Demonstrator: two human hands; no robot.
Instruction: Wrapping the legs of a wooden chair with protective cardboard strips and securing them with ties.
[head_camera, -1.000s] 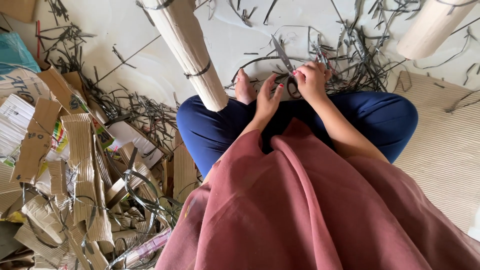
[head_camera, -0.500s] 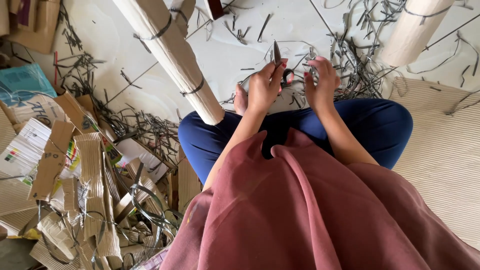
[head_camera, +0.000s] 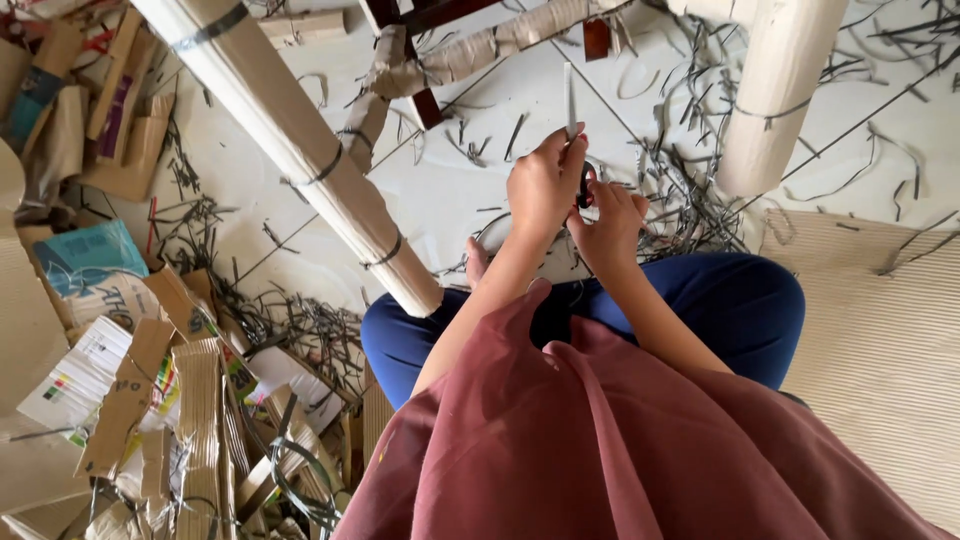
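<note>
Slim metal scissors with dark handles (head_camera: 572, 110), blades pointing up, above the knees. Gripped at the handles by left hand (head_camera: 545, 183); right hand (head_camera: 608, 222) closed, touching beside. Cardboard-wrapped tube (head_camera: 300, 150) and grey plastic strap offcuts (head_camera: 690, 200) on white floor (head_camera: 470, 100).

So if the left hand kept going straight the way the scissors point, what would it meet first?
The left hand holds scissors pointing away from the body. That line crosses bare floor with scattered grey strips, then probably the wrapped cardboard bar; depth is unclear.
</note>
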